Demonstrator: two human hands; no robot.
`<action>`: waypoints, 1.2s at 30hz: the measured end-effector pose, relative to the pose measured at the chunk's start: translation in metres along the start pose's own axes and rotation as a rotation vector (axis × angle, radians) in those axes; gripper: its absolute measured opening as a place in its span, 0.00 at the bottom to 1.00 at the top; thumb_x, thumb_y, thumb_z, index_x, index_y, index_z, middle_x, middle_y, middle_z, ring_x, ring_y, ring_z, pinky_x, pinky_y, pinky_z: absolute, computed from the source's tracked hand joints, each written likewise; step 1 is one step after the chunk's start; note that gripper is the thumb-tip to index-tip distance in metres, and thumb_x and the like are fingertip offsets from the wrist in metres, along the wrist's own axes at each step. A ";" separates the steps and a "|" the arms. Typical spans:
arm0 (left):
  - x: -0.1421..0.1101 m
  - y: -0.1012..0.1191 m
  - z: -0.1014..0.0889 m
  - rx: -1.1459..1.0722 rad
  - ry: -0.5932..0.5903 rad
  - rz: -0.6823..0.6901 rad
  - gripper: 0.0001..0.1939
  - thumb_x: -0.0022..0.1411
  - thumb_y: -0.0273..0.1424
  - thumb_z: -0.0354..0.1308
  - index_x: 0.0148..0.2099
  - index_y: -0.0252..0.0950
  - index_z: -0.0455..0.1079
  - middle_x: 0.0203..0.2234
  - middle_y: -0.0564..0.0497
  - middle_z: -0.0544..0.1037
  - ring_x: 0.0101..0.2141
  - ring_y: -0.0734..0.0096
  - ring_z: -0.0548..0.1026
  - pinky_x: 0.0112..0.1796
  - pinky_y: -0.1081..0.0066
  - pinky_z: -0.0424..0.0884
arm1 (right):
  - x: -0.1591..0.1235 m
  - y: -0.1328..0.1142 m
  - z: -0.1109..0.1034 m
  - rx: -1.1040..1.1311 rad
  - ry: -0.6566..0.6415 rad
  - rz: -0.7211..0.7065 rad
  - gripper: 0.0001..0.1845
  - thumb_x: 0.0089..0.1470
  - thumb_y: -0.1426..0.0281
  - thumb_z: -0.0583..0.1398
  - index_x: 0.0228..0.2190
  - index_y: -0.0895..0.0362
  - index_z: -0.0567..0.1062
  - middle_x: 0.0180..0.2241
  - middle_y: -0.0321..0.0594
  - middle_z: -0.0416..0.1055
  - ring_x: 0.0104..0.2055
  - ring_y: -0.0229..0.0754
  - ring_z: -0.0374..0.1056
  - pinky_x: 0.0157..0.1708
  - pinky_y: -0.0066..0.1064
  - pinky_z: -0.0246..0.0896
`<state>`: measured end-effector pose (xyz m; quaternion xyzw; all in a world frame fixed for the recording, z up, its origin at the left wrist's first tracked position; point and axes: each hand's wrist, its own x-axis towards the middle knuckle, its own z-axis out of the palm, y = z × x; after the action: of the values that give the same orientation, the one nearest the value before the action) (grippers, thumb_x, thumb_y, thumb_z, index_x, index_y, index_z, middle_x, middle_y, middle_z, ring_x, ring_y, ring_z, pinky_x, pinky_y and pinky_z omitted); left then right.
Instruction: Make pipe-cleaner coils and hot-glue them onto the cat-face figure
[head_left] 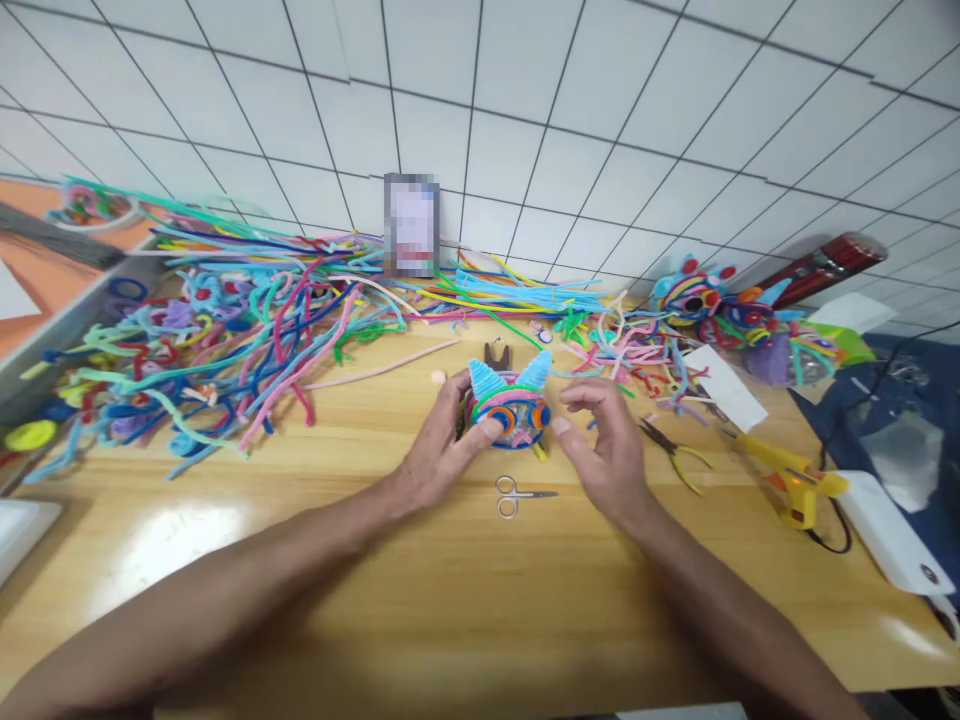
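A small pipe-cleaner figure [510, 405] with two light-blue ears, a striped face and orange-ringed eyes sits at the middle of the wooden table [300, 560]. My left hand [439, 445] grips its left side, thumb pressed on the front. My right hand [604, 440] hovers just right of the figure, its fingers curled loosely and apart, holding nothing that I can see. Small silver scissors [514, 495] lie on the table just below the figure, between my hands.
A big heap of coloured pipe cleaners [247, 320] covers the back left. Finished pipe-cleaner figures [712, 300] stand back right. Pliers [675, 450], a yellow glue gun [787, 475] with its cord, a white box [889, 540] and a paper slip [724, 385] lie to the right.
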<state>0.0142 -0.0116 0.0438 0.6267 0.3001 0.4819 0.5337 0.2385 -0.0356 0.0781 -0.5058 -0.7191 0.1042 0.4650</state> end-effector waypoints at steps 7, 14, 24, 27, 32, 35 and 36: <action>0.015 0.010 0.004 -0.077 0.109 -0.205 0.20 0.71 0.47 0.60 0.57 0.41 0.67 0.55 0.47 0.76 0.57 0.58 0.74 0.58 0.57 0.71 | -0.005 -0.006 0.009 -0.101 0.009 -0.230 0.17 0.60 0.74 0.64 0.50 0.51 0.72 0.46 0.45 0.74 0.50 0.51 0.73 0.49 0.46 0.72; 0.026 0.007 0.015 -0.060 0.210 -0.279 0.19 0.67 0.46 0.63 0.51 0.40 0.67 0.48 0.50 0.77 0.50 0.61 0.75 0.51 0.63 0.72 | -0.010 -0.004 0.012 -0.169 0.018 -0.277 0.19 0.59 0.74 0.65 0.51 0.53 0.72 0.49 0.50 0.73 0.53 0.53 0.72 0.51 0.50 0.73; 0.020 0.009 0.021 -0.126 0.209 -0.307 0.15 0.69 0.40 0.62 0.52 0.39 0.68 0.48 0.50 0.78 0.50 0.63 0.73 0.52 0.66 0.70 | -0.010 -0.002 0.012 -0.301 0.000 -0.336 0.17 0.61 0.70 0.66 0.51 0.55 0.73 0.54 0.55 0.71 0.56 0.57 0.71 0.52 0.52 0.72; 0.019 0.010 0.021 -0.126 0.198 -0.304 0.15 0.69 0.39 0.62 0.53 0.39 0.68 0.49 0.50 0.78 0.51 0.63 0.73 0.53 0.66 0.70 | -0.011 -0.001 0.012 -0.317 -0.036 -0.338 0.18 0.61 0.69 0.66 0.52 0.54 0.73 0.54 0.54 0.72 0.56 0.58 0.71 0.52 0.53 0.71; 0.017 0.010 0.021 -0.116 0.193 -0.315 0.16 0.70 0.40 0.61 0.55 0.39 0.67 0.50 0.49 0.77 0.52 0.63 0.73 0.52 0.66 0.71 | -0.012 -0.003 0.013 -0.321 -0.076 -0.334 0.21 0.62 0.68 0.65 0.55 0.55 0.72 0.54 0.55 0.72 0.56 0.58 0.71 0.52 0.53 0.71; 0.016 0.011 0.022 -0.111 0.175 -0.307 0.16 0.70 0.40 0.61 0.55 0.39 0.67 0.51 0.49 0.77 0.53 0.61 0.73 0.53 0.64 0.71 | -0.012 -0.004 0.014 -0.315 -0.074 -0.333 0.22 0.62 0.68 0.66 0.55 0.57 0.72 0.54 0.56 0.72 0.56 0.58 0.71 0.53 0.52 0.70; 0.015 0.011 0.022 -0.111 0.176 -0.306 0.16 0.70 0.40 0.61 0.55 0.39 0.67 0.51 0.48 0.77 0.53 0.61 0.74 0.53 0.64 0.71 | -0.012 -0.004 0.014 -0.311 -0.067 -0.330 0.22 0.61 0.68 0.66 0.55 0.57 0.72 0.54 0.56 0.73 0.56 0.58 0.71 0.53 0.52 0.70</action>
<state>0.0386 -0.0089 0.0593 0.4987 0.4105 0.4639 0.6063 0.2260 -0.0431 0.0660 -0.4430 -0.8146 -0.0687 0.3681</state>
